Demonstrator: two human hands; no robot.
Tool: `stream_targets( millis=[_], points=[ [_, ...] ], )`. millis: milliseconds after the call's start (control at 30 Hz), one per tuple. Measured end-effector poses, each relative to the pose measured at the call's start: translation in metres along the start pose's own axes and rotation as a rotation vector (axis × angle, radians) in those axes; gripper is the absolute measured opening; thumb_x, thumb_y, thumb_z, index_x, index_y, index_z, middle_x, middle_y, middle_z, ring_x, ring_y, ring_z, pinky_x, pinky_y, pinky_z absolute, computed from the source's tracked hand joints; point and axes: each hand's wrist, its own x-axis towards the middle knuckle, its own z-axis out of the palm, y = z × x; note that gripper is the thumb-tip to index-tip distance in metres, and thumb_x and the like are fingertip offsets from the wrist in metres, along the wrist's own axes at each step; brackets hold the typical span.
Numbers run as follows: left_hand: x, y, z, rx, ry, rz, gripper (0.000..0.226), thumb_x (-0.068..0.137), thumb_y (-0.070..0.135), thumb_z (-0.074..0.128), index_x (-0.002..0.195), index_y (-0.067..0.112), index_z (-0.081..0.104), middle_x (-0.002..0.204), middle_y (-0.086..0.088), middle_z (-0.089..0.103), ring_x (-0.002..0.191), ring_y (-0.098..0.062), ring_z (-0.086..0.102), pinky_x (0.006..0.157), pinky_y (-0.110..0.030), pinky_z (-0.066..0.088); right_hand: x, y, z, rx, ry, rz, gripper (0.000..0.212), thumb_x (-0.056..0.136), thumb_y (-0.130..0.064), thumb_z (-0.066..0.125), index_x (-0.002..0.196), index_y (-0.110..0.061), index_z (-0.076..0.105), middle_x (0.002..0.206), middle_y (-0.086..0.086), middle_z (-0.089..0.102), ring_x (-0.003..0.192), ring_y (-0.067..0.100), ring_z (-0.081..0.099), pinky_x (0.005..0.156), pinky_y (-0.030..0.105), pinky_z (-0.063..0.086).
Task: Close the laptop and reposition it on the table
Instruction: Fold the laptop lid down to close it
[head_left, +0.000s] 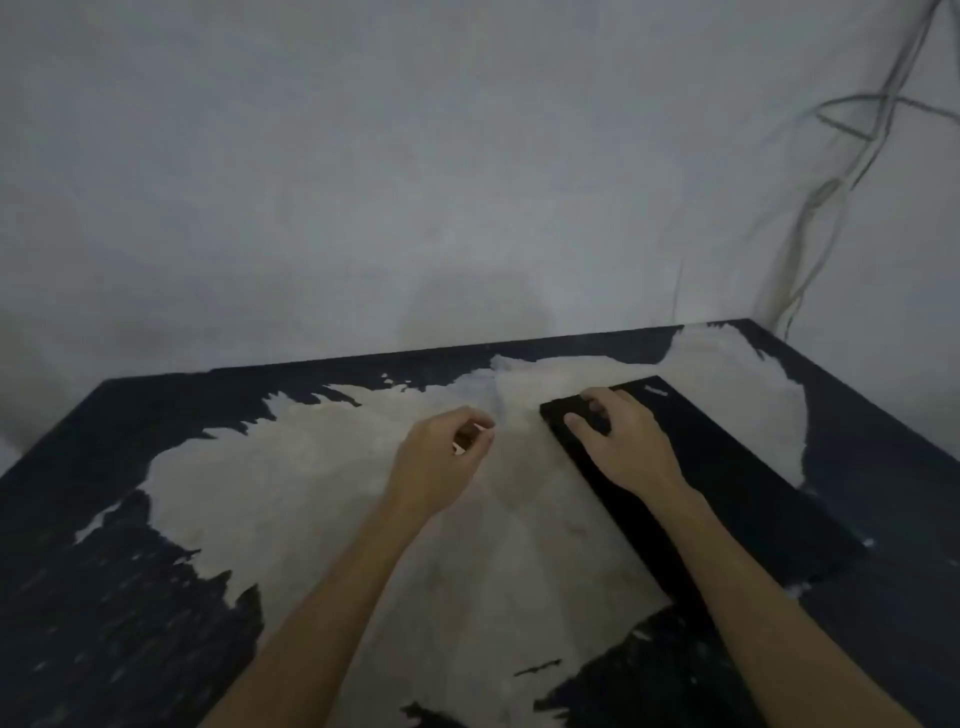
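A black laptop (727, 483) lies shut and flat on the right side of the table (291, 499), set at an angle. My right hand (618, 441) rests on its far left corner, fingers spread over the lid and curling at the edge. My left hand (441, 457) hovers just left of the laptop over the pale worn patch of the tabletop, fingers loosely curled with nothing in them, apart from the laptop.
The tabletop is dark with a large pale patch where the coating has peeled. A grey wall stands right behind the table's far edge. Cables (831, 197) hang down the wall at the far right corner.
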Motion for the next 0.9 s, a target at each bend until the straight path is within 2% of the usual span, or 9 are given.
stream_targets(
  millis=[133, 200, 333, 467, 567, 700, 800, 900],
  points=[
    [0.016, 0.013, 0.045, -0.047, -0.064, 0.009, 0.014, 0.097, 0.025, 0.067, 0.109, 0.024, 0.074, 0.097, 0.009, 0.073, 0.087, -0.002, 0.067, 0.079, -0.020, 0.055, 0.006, 0.042, -0.017, -0.097, 0.104, 0.053, 0.048, 0.095, -0.038, 0.068, 0.132, -0.009, 0.063, 0.135, 0.014, 0.061, 0.125, 0.030, 0.055, 0.102, 0.048, 0.048],
    [0.022, 0.019, 0.068, -0.060, -0.071, 0.013, 0.018, 0.096, 0.026, 0.067, 0.113, 0.024, 0.072, 0.106, 0.009, 0.070, 0.096, -0.002, 0.064, 0.084, -0.018, 0.051, 0.013, 0.063, -0.022, -0.162, 0.135, 0.090, 0.050, 0.094, -0.037, 0.069, 0.134, -0.008, 0.061, 0.135, 0.015, 0.060, 0.124, 0.032, 0.054, 0.101, 0.047, 0.047],
    [0.035, 0.025, 0.098, -0.048, -0.065, -0.009, 0.026, 0.095, 0.031, 0.068, 0.120, 0.025, 0.068, 0.121, 0.010, 0.058, 0.105, 0.004, 0.054, 0.088, -0.002, 0.039, 0.032, 0.091, -0.030, -0.268, 0.145, 0.167, 0.059, 0.092, -0.045, 0.066, 0.138, -0.010, 0.056, 0.134, 0.016, 0.057, 0.121, 0.033, 0.052, 0.098, 0.046, 0.045],
    [0.048, 0.029, 0.120, -0.008, -0.130, -0.069, 0.044, 0.097, 0.041, 0.062, 0.137, 0.026, 0.055, 0.147, 0.003, 0.042, 0.127, -0.005, 0.046, 0.101, -0.018, 0.037, 0.046, 0.108, -0.028, -0.315, 0.101, 0.254, 0.069, 0.093, -0.058, 0.058, 0.142, -0.010, 0.049, 0.136, 0.017, 0.055, 0.123, 0.035, 0.052, 0.099, 0.048, 0.044],
    [0.056, 0.029, 0.130, 0.034, -0.178, -0.121, 0.052, 0.098, 0.049, 0.056, 0.145, 0.027, 0.049, 0.157, -0.001, 0.036, 0.142, -0.016, 0.038, 0.112, -0.029, 0.035, 0.048, 0.111, -0.024, -0.353, 0.106, 0.284, 0.072, 0.093, -0.062, 0.052, 0.143, -0.010, 0.046, 0.132, 0.017, 0.058, 0.120, 0.034, 0.053, 0.096, 0.046, 0.044],
    [0.062, 0.029, 0.136, 0.081, -0.196, -0.121, 0.053, 0.099, 0.051, 0.053, 0.146, 0.025, 0.048, 0.150, -0.002, 0.044, 0.134, -0.020, 0.048, 0.111, -0.040, 0.044, 0.053, 0.109, -0.023, -0.337, 0.137, 0.290, 0.070, 0.092, -0.059, 0.058, 0.136, -0.006, 0.052, 0.123, 0.018, 0.060, 0.114, 0.034, 0.054, 0.091, 0.045, 0.045],
    [0.063, 0.028, 0.135, 0.074, -0.192, -0.114, 0.051, 0.100, 0.049, 0.053, 0.145, 0.026, 0.048, 0.148, -0.002, 0.043, 0.132, -0.020, 0.049, 0.109, -0.041, 0.046, 0.059, 0.111, -0.026, -0.273, 0.135, 0.337, 0.060, 0.091, -0.058, 0.062, 0.116, -0.003, 0.060, 0.114, 0.018, 0.059, 0.107, 0.034, 0.053, 0.087, 0.044, 0.046],
    [0.063, 0.028, 0.135, 0.061, -0.188, -0.092, 0.048, 0.100, 0.047, 0.053, 0.144, 0.028, 0.048, 0.147, 0.000, 0.043, 0.130, -0.017, 0.050, 0.108, -0.035, 0.046, 0.063, 0.115, -0.030, -0.241, 0.118, 0.406, 0.059, 0.091, -0.059, 0.061, 0.101, -0.001, 0.063, 0.110, 0.019, 0.057, 0.105, 0.034, 0.052, 0.087, 0.045, 0.049]
  ],
)
